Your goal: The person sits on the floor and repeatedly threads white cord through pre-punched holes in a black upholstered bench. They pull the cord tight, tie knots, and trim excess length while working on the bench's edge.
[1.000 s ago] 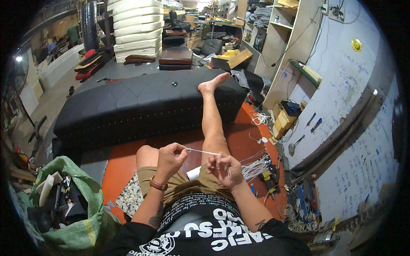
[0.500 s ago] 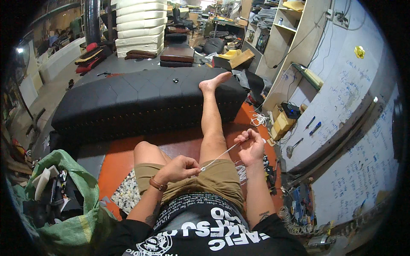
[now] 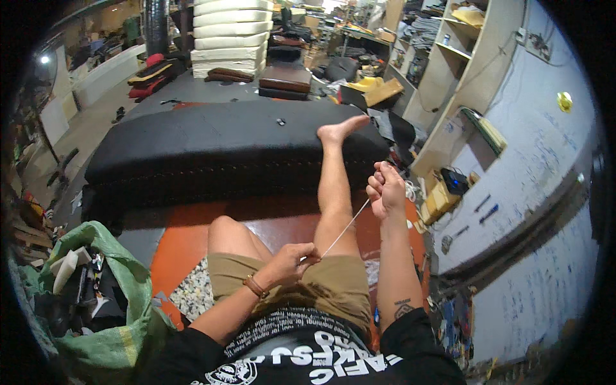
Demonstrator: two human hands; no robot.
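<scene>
A thin white cord (image 3: 347,226) runs taut and slanting between my two hands, above my lap. My left hand (image 3: 296,261), with a brown band on its wrist, pinches the lower end over my shorts. Farther up and to the right, my right hand (image 3: 386,190) is raised with its fingers curled closed on the upper end. Beyond my hands lies a long black padded upholstered piece (image 3: 237,138) with a row of stitches or tacks along its near side. My bare foot rests on top of it, near a small dark object (image 3: 280,122).
A green woven sack (image 3: 122,269) of scraps stands at the left. White foam blocks (image 3: 231,38) are stacked at the back, beside brown cushions (image 3: 285,78). Shelves (image 3: 449,58) and a written-on white wall line the right. A coil of white cord (image 3: 410,190) lies behind my right hand.
My right hand has risen away from my left, and the cord between them is straighter and longer. The loop at my left fingertips no longer shows. The whole view has shifted slightly.
</scene>
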